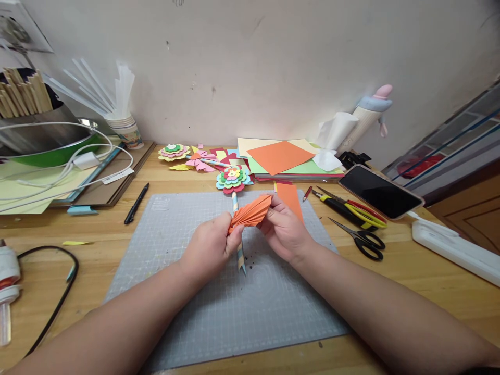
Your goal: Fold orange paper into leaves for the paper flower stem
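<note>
Both hands held one pleated orange paper (252,211) just above the grey cutting mat (187,291). The left hand (213,247) pinched its narrow folded end between thumb and fingers; the right hand (283,229) pinched the wider, fanned end — fingers pressed together on the folds. Under the paper lay a paper flower on a striped stick (233,179). An orange strip (291,200) lay beside the right hand, and black scissors (361,239) lay further right on the wooden table (410,271).

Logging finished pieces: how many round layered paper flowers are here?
2: one flower at the cutting mat's far edge, another farther left near the wall. More may be hidden.
</note>
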Demonstrator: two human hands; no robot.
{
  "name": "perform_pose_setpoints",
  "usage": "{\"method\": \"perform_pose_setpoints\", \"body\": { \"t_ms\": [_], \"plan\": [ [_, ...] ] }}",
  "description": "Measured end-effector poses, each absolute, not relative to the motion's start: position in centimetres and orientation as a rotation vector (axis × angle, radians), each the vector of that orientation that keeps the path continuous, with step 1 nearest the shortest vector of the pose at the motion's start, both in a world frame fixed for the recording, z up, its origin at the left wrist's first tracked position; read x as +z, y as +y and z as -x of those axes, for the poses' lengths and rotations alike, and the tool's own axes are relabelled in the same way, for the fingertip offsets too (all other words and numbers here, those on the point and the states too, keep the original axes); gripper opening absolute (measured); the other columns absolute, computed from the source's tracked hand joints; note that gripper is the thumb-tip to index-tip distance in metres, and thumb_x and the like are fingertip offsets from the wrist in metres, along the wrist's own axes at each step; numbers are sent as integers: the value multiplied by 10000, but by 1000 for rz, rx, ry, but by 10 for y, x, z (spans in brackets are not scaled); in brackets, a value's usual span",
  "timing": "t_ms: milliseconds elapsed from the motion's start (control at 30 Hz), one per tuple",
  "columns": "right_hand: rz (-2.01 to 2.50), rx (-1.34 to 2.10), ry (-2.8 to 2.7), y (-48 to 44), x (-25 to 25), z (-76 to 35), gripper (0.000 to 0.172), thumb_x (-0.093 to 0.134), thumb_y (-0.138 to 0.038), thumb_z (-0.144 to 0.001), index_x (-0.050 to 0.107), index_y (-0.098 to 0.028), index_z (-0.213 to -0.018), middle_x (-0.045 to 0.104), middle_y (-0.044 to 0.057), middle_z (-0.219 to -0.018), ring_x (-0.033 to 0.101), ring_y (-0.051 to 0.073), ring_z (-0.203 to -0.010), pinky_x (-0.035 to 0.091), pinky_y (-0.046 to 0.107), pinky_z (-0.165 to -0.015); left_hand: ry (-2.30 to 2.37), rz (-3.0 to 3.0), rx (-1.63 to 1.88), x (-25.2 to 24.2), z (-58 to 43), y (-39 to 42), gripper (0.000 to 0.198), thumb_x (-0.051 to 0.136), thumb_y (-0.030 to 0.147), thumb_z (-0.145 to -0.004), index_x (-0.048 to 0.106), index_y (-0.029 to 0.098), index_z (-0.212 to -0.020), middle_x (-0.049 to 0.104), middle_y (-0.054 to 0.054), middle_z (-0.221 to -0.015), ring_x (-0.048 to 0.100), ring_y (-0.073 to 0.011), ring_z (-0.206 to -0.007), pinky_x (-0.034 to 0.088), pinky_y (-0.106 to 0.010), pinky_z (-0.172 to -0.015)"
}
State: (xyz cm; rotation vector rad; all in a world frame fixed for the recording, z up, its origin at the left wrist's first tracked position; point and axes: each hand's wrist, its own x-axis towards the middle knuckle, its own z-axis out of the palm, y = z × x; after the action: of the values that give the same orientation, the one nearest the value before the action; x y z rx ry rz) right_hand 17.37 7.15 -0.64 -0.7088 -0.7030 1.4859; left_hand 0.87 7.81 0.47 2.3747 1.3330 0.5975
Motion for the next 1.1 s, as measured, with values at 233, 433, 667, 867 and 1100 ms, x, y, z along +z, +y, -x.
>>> {"method": "perform_pose_setpoints", "body": {
  "t_ms": [233, 433, 667, 867, 1100],
  "plan": [
    [749, 1450, -743, 75, -8, -176, 127, 704, -278, -756, 617, -252, -844, 641, -39, -829, 599, 130, -787, 473, 288, -769, 1352, -2311, 580, 3, -7, 79, 258, 325, 405, -893, 350, 232, -704, 461, 20, -586, 473, -171, -529, 287, -268, -516],
    [779, 1367, -811, 79, -9, -182, 144, 720, -300, -743, 618, -266, -839, 653, -36, -853, 609, 140, -800, 476, 301, -768, 1024, -1807, 825, -5, -6, 86, 337, 340, 497, -896, 461, 198, -801, 494, 15, -682, 467, -141, -605, 368, -268, -587],
    [840, 1359, -883, 84, -11, -186, 162, 679, -327, -777, 608, -263, -908, 643, -24, -872, 607, 133, -778, 483, 273, -699, 790, -1087, 830, -11, -10, 95, 232, 616, 377, -806, 503, 176, -776, 454, 51, -596, 388, -65, -490, 306, -199, -485],
    [893, 1487, -766, 79, -9, -178, 325, 567, -515, -814, 588, -216, -939, 625, 23, -833, 608, 152, -703, 495, 268, -558, 822, -954, 972, -12, -10, 98, 200, 679, 295, -766, 585, 170, -891, 575, 20, -724, 534, -78, -593, 428, -208, -577],
    [1003, 1541, -958, 68, -8, -168, 248, 693, -371, -748, 599, -176, -871, 618, 13, -756, 594, 118, -608, 424, 186, -397, 791, -991, 927, -12, -11, 96, 247, 709, 281, -732, 614, 160, -926, 632, -5, -779, 577, -97, -623, 475, -243, -639]
  ]
}}
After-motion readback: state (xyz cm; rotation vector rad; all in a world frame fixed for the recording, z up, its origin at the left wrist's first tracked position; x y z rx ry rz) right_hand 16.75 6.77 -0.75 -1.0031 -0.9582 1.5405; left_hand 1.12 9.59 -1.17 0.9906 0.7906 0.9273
